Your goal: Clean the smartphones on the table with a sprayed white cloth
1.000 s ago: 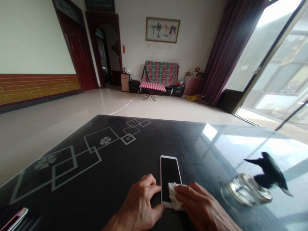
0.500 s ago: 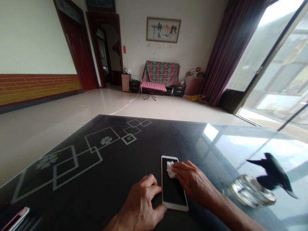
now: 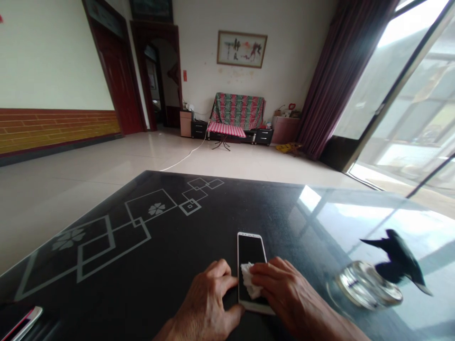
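A white-framed smartphone (image 3: 250,246) lies face up on the dark glossy table (image 3: 170,251), its screen black. My left hand (image 3: 209,298) holds it steady from the left, with the forefinger against the long edge and the thumb at the lower corner. Bunched between the fingers of my right hand (image 3: 284,286) is a crumpled white tissue (image 3: 250,280), pressed onto the lower half of the screen. My right hand covers the phone's lower right side. To the right is a clear bottle (image 3: 368,285) with a dark trigger spray head (image 3: 400,263).
At the table's lower left, a flat object with a red and white edge (image 3: 26,324) is partly cut off by the frame. Grey square and flower patterns mark the tabletop's left side. Beyond are a small striped table (image 3: 226,129), cabinets and a purple curtain (image 3: 341,80).
My right hand has slid the tissue down the screen toward me, from the upper part to the lower half. My left hand stays at the phone's left edge.
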Demonstrator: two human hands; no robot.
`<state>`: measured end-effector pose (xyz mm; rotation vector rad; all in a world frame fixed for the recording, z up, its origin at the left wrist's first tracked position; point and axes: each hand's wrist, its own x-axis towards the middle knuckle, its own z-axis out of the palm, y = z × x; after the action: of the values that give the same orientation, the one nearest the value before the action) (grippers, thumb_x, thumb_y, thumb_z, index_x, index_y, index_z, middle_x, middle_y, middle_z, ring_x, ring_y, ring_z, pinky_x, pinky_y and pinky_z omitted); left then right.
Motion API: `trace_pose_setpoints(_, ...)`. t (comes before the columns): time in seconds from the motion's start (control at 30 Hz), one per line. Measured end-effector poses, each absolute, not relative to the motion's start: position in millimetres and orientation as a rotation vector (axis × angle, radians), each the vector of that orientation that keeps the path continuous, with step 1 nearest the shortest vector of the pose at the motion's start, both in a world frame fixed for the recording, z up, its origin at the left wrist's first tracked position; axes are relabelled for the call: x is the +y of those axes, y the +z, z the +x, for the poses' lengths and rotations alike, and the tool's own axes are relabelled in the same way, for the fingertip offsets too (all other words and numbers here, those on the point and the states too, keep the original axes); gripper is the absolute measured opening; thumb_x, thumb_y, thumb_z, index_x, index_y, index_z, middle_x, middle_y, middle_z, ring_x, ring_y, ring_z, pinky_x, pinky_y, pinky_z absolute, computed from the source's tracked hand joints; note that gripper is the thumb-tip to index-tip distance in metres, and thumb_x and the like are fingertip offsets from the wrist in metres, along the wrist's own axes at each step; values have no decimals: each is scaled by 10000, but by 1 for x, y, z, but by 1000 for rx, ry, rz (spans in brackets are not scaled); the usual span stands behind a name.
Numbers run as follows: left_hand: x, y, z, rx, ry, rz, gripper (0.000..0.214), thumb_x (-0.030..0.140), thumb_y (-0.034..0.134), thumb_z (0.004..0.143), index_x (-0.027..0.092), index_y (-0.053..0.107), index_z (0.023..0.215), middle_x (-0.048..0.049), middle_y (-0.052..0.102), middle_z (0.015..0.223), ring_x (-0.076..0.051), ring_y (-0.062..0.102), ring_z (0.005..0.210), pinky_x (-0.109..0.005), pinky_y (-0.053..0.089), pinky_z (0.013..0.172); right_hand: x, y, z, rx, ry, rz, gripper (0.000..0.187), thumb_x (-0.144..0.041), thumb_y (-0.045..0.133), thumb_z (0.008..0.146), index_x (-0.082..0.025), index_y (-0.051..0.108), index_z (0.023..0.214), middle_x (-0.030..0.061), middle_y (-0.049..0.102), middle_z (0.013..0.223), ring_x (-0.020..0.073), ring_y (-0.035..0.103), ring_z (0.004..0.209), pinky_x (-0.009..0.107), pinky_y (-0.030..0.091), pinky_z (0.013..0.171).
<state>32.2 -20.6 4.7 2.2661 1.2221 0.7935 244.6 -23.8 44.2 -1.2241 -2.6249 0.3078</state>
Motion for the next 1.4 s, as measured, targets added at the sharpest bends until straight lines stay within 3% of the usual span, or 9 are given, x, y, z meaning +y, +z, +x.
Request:
trace_pose_setpoints(0.17,-21,7,32,1220,792,2267,120,169,662,674,216,674,784,-1,545,808,-163,562,767,-261,460,691,-33,45,252,-2640,229,-1268,292,-128,428,899,-250,645,1050,42,653,1103,184,550,849,318,438,763)
trace_pose_setpoints(0.47,-21,5,32,1215,802,2264,131,170,673,659,208,679,784,-9,564,829,-171,569,781,-272,474,721,30,34,242,-2538,-10,-1332,253,-137,436,900,-227,660,979,53,670,1069,196,553,911,336,422,821)
trace_pose_setpoints(0.67,-20,6,32,1193,827,2251,150,171,665,678,218,682,820,-19,593,872,-188,578,828,-284,480,752,21,37,224,-2578,97,-1236,285,-135,428,897,-242,633,1064,39,663,1086,195,544,932,335,404,848)
trace_pose_setpoints(0.93,-21,5,33,1196,862,2255,136,142,652,646,219,645,757,0,570,815,-169,577,777,-265,466,692,-28,44,228,-2554,350,-1276,340,-48,489,736,-260,641,953,1,654,958,177,541,857,333,394,805)
trace_pose_setpoints(1.2,-22,2,32,1214,833,2277,120,175,666,657,210,666,772,-17,577,830,-182,576,783,-280,479,709,22,28,223,-2460,74,-1327,254,-94,455,832,-209,640,964,52,646,1067,206,537,945,362,402,856)
trace_pose_setpoints(1.4,-21,3,33,1217,831,2258,127,170,665,657,211,666,776,-14,576,838,-185,573,804,-283,472,720,22,29,217,-2489,132,-1271,291,-75,471,807,-210,638,1004,34,649,1095,206,538,972,365,413,888)
